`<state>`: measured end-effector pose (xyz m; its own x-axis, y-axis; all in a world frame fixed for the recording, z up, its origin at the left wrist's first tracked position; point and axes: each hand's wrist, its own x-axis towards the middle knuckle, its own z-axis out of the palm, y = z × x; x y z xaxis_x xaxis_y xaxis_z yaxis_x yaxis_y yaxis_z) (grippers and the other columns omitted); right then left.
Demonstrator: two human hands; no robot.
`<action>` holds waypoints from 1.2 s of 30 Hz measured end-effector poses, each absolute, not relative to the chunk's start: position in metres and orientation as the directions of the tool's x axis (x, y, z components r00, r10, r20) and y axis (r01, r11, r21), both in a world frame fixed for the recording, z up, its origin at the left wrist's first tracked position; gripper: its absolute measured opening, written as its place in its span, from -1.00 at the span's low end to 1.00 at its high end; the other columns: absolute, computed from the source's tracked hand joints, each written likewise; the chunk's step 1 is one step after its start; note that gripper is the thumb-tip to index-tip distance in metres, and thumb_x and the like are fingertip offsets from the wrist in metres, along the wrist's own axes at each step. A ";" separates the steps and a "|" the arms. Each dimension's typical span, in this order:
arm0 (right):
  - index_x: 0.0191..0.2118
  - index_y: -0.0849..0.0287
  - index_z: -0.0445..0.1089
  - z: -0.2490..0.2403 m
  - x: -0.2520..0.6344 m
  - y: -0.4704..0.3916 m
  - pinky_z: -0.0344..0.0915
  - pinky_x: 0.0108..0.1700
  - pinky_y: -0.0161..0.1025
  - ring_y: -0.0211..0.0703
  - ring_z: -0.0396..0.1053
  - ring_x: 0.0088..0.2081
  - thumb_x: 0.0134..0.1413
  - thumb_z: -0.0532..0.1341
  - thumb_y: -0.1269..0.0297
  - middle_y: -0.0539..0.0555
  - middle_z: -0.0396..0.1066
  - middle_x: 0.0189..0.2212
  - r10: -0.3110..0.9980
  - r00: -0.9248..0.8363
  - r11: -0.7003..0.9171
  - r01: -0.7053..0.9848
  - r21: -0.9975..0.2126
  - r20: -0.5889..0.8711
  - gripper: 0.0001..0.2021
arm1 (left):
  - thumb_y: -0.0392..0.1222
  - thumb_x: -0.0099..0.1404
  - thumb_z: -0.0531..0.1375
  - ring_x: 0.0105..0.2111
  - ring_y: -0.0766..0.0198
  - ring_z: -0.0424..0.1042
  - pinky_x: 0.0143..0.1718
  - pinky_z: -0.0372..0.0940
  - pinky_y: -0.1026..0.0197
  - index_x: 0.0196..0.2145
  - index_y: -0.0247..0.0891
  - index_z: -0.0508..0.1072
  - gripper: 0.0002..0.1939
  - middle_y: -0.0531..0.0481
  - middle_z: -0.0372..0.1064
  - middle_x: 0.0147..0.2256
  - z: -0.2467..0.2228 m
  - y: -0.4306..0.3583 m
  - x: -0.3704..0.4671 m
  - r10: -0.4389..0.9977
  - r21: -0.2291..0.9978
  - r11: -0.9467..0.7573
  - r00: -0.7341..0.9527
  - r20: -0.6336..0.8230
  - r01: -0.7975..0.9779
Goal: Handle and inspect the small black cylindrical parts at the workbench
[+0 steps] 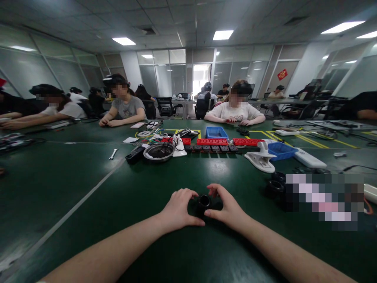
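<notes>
A short black cylinder with an open round top [204, 201] stands on the green table [141, 196] between my hands. On its left, my left hand [181, 206] curves with thumb and fingers spread wide; the index fingertip is close to the cylinder's rim. My right hand [225, 204] makes a similar open curve on the other side, its thumb tip at the cylinder's near right edge. Whether that thumb touches it I cannot tell. Neither hand is closed round the cylinder, and its lower part is in dark shadow.
Ahead lie a round metal-rimmed dish [159, 152], red power strips [212, 142], a white clip base [261, 159] and a blue tray [279, 151]. A wrench [113, 154] lies left. Black ring-shaped parts [276, 186] sit right, beside a blurred-out patch. Co-workers sit across the table.
</notes>
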<state>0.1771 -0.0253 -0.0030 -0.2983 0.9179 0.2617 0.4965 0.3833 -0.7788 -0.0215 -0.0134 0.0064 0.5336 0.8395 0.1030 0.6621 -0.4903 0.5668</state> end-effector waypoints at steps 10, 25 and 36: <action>-0.27 0.15 0.23 -0.004 0.166 -0.032 0.21 -0.23 -0.17 -0.12 0.25 -0.27 -0.21 0.29 0.35 0.03 0.28 -0.33 0.892 -0.321 0.448 0.532 -0.718 0.319 -0.69 | -0.05 -0.03 0.30 -0.31 0.10 0.32 -0.26 0.17 0.13 -0.35 -0.25 0.37 -0.69 0.00 0.34 -0.36 0.002 -0.016 -0.008 0.859 0.594 -0.469 0.495 0.134 0.654; -0.04 0.16 0.29 0.024 0.189 -0.016 0.14 -0.03 -0.09 -0.06 0.21 -0.09 -0.03 0.22 0.28 0.10 0.23 -0.16 0.686 -0.714 0.475 0.295 -0.829 0.139 -0.63 | -0.09 -0.05 0.37 -0.17 0.13 0.28 -0.12 0.14 0.15 -0.23 -0.21 0.43 -0.60 0.01 0.32 -0.19 0.007 0.003 -0.019 0.645 0.595 -0.648 0.758 0.098 0.475; 0.03 0.21 0.09 0.004 0.170 -0.042 0.18 -0.08 -0.12 -0.04 0.20 -0.11 -0.40 0.40 0.13 0.11 0.17 -0.13 0.911 -0.372 0.348 0.460 -0.817 0.178 -0.20 | -0.03 -0.06 0.33 -0.17 0.09 0.26 -0.12 0.15 0.10 -0.15 -0.17 0.34 -0.50 0.00 0.29 -0.19 0.005 -0.008 -0.019 0.703 0.563 -0.637 0.695 0.147 0.526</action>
<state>0.1696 -0.0421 0.0038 -0.3723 0.9108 0.1783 0.4602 0.3480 -0.8168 -0.0190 -0.0081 0.0048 0.6953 0.7035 0.1470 0.5259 -0.6374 0.5632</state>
